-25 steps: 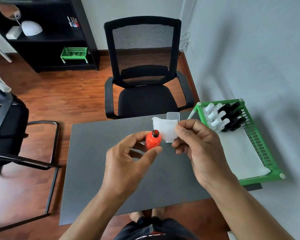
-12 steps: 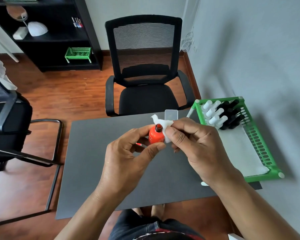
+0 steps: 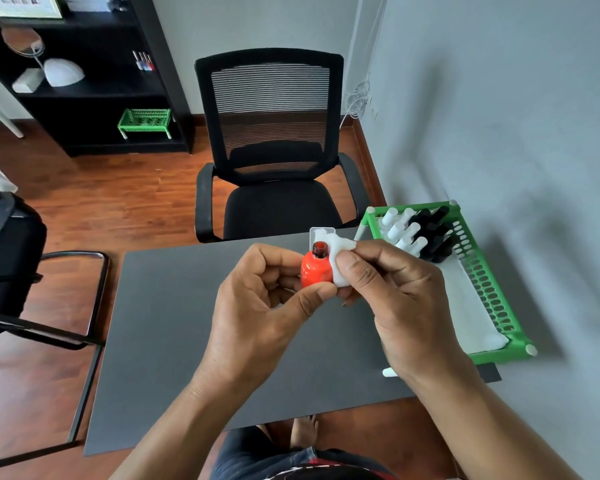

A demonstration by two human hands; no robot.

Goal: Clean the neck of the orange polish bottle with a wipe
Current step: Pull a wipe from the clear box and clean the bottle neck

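Observation:
My left hand [image 3: 257, 306] pinches a small orange polish bottle [image 3: 314, 271] between thumb and fingers, upright above the grey table [image 3: 174, 327]. The bottle's cap is off and its dark open neck [image 3: 319, 250] shows at the top. My right hand [image 3: 392, 289] holds a folded white wipe [image 3: 340, 259] pressed against the right side of the bottle, reaching up beside the neck. My thumb lies on the wipe's front.
A green tray [image 3: 492, 292] at the table's right edge holds several white and black bottles on a white cloth. A small white object [image 3: 388, 372] lies on the table under my right wrist. A clear plastic piece [image 3: 317, 232] stands behind the bottle. A black office chair [image 3: 274, 161] faces the table.
My right hand brought the wipe from beside the bottle up against its neck and right side. Both hands stayed above the table's far middle.

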